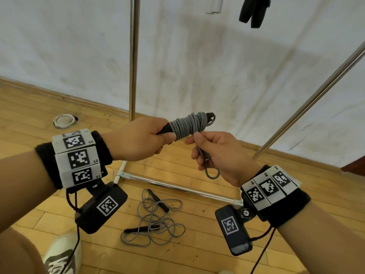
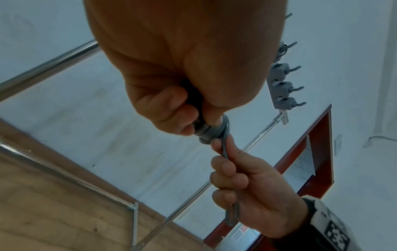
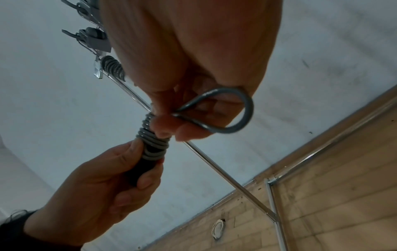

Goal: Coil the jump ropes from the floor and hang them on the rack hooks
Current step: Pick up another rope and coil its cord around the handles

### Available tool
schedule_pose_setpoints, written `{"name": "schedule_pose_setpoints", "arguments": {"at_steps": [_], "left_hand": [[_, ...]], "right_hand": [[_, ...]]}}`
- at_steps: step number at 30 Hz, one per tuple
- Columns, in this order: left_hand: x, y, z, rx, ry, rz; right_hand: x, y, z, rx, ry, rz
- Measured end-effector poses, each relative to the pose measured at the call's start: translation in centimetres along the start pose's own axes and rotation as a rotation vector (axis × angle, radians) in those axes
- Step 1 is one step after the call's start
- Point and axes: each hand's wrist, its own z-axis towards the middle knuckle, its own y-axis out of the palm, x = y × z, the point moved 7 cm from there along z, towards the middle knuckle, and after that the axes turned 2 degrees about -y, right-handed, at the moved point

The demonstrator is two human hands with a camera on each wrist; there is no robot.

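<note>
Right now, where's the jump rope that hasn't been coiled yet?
In the head view the loose rope lies tangled on the wooden floor, low and centre, below both hands and just in front of the rack's bottom bar.

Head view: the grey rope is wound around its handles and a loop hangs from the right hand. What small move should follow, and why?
Probably lift the coiled jump rope toward a rack hook and slip the loop over it. The left hand grips the black handles, the right hand pinches the loop, and almost all the cord is wound.
</note>
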Motion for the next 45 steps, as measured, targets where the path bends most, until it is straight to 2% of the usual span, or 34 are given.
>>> {"name": "schedule_pose_setpoints", "arguments": {"at_steps": [7,10,14,17,20,23,24,27,29,31,35,38,42,45], "left_hand": [[0.7,-0.2,-1.0,-0.122,0.025,-0.217],[0.8,-0.3,-1.2,-0.169,0.034,-0.276],[0.9,-0.1,-1.4,-0.338,0.065,-0.321],[1.0,0.3,-1.8,-0.447,0.085,-0.365],[0.9,0.7,-2.0,-0.490,0.074,-0.363],[0.0,1.3,-1.8,-0.482,0.001,-0.293],[-0.2,1.3,-1.6,-0.441,-0.011,-0.238],[0.0,-0.1,-0.7,-0.165,0.043,-0.103],[0.7,-0.5,-0.5,-0.063,0.099,-0.146],[1.5,0.2,-0.7,-0.103,0.127,-0.216],[1.7,1.6,-0.9,-0.216,0.053,-0.246],[1.7,1.5,-0.7,-0.234,0.051,-0.251],[0.8,1.0,-0.3,-0.213,0.014,-0.269],[0.2,0.7,-0.3,-0.237,0.005,-0.299]], "right_hand": [[-0.2,-0.8,0.0,0.088,-0.037,-0.092],[-1.0,-1.2,0.2,0.145,-0.126,-0.072],[-1.9,-1.2,0.0,0.175,-0.265,-0.042],[-2.3,-0.8,-0.3,0.118,-0.330,0.046],[-2.5,-0.1,-0.6,0.024,-0.340,0.118],[-2.7,0.3,-0.5,0.025,-0.337,0.055],[-2.7,0.2,-0.4,0.047,-0.336,0.034],[-2.9,-0.1,-0.1,0.125,-0.341,-0.004],[-2.8,0.0,0.1,0.149,-0.346,-0.044],[-2.6,0.8,0.2,0.141,-0.344,-0.075],[-2.4,2.3,0.3,0.063,-0.339,-0.099],[-3.2,3.0,0.0,-0.036,-0.364,-0.213],[-2.7,3.0,0.0,-0.198,-0.274,-0.246],[-2.6,2.4,-0.3,-0.206,-0.241,-0.192]]}}
